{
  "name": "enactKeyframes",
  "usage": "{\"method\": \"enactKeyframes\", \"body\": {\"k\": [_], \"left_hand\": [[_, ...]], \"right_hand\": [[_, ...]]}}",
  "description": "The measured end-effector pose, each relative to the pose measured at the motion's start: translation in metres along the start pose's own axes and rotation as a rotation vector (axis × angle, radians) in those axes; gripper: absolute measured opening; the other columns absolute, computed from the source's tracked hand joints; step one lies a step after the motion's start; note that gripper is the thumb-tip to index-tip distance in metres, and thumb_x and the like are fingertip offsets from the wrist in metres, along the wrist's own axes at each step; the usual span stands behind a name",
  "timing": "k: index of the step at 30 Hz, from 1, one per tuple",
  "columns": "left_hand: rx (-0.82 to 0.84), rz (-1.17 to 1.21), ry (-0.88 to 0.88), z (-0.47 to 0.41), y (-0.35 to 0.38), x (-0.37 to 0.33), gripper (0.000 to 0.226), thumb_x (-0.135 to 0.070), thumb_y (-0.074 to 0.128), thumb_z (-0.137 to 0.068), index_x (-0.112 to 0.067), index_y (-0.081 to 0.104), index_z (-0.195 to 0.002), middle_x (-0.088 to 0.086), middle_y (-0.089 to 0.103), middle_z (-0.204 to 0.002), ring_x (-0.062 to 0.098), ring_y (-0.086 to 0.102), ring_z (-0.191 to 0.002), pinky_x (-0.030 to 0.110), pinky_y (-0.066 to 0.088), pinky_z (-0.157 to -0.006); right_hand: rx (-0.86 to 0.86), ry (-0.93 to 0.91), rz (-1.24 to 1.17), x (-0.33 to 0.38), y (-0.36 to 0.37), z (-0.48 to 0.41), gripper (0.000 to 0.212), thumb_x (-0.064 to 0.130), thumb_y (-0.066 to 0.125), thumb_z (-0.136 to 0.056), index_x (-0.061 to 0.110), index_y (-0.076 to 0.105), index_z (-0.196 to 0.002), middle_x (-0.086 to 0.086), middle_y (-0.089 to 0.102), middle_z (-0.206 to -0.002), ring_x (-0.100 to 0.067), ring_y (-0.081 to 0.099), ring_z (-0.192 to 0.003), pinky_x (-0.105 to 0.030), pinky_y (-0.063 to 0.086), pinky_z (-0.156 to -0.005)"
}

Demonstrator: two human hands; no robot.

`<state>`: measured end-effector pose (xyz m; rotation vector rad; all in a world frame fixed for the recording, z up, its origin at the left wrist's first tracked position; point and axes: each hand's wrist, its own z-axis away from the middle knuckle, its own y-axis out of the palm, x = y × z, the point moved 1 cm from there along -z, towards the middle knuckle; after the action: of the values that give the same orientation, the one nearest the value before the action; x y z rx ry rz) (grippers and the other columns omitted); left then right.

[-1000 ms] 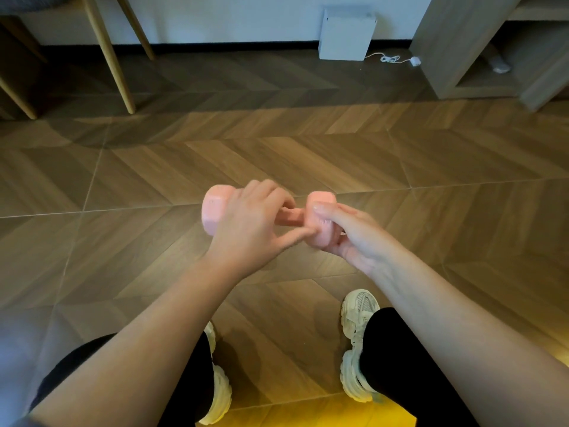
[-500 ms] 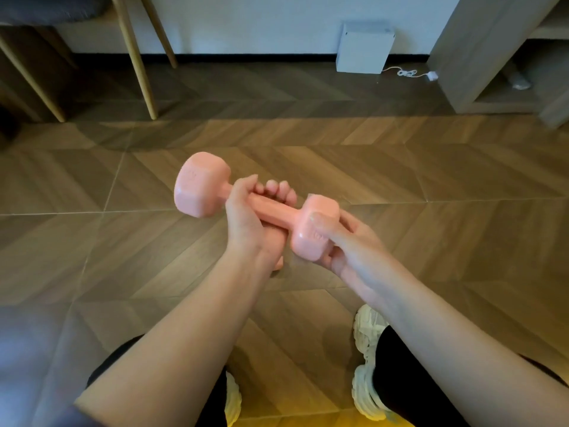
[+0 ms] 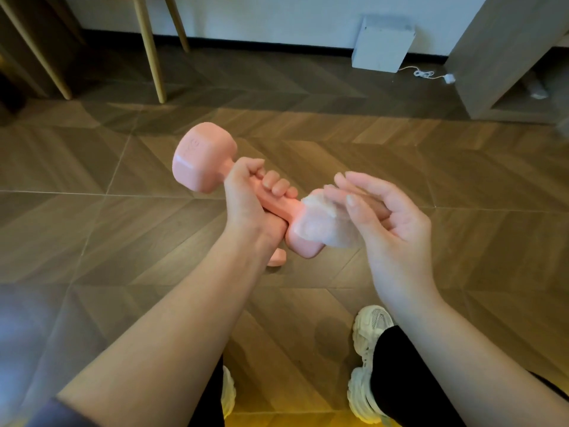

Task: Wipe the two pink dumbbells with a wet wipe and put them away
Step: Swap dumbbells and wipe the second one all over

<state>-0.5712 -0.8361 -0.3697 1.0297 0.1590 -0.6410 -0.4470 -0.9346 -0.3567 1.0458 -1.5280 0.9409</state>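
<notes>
My left hand (image 3: 246, 198) is wrapped around the handle of a pink dumbbell (image 3: 203, 158), held in the air and tilted, its far head up to the left. My right hand (image 3: 391, 229) is blurred. Its fingers press a thin white wet wipe (image 3: 323, 223) against the dumbbell's near head. Under my left wrist a bit of a second pink dumbbell (image 3: 277, 257) shows on the wooden floor; the rest of it is hidden.
Wooden chair legs (image 3: 151, 47) stand at the back left. A white box (image 3: 383, 44) with a white cable (image 3: 425, 73) leans on the wall. A low grey shelf unit (image 3: 492, 57) is at the back right. My white shoes (image 3: 366, 365) are below.
My left hand has turned palm-up and lifted the dumbbell's far head higher. My right hand has slid off the near head toward the right, and the wipe now shows.
</notes>
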Motion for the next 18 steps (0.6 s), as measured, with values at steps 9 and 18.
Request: {"method": "enactKeyframes", "body": {"k": [9,18], "left_hand": [[0.109,-0.126,-0.006,0.0045,0.0015,0.0078,0.031,-0.012,0.04,-0.088,-0.019,0.029,-0.061,-0.005,0.026,-0.047,0.013,0.025,-0.041,0.025,0.03,-0.047],[0.074,-0.128,0.009,0.0046,0.0026,0.0068,0.032,-0.012,0.041,-0.089,-0.02,0.03,-0.06,-0.005,0.026,-0.047,0.012,0.026,-0.042,0.025,0.032,-0.048]], "right_hand": [[-0.108,0.28,-0.194,-0.0062,0.0017,-0.0025,0.021,0.001,0.07,-0.086,0.016,0.07,-0.101,0.007,0.072,-0.077,-0.001,0.067,-0.076,-0.015,0.052,-0.068],[-0.079,0.245,-0.116,-0.0104,0.0038,-0.0029,0.015,0.011,0.075,-0.084,0.017,0.071,-0.097,0.004,0.073,-0.091,-0.007,0.068,-0.089,-0.02,0.052,-0.074]]}}
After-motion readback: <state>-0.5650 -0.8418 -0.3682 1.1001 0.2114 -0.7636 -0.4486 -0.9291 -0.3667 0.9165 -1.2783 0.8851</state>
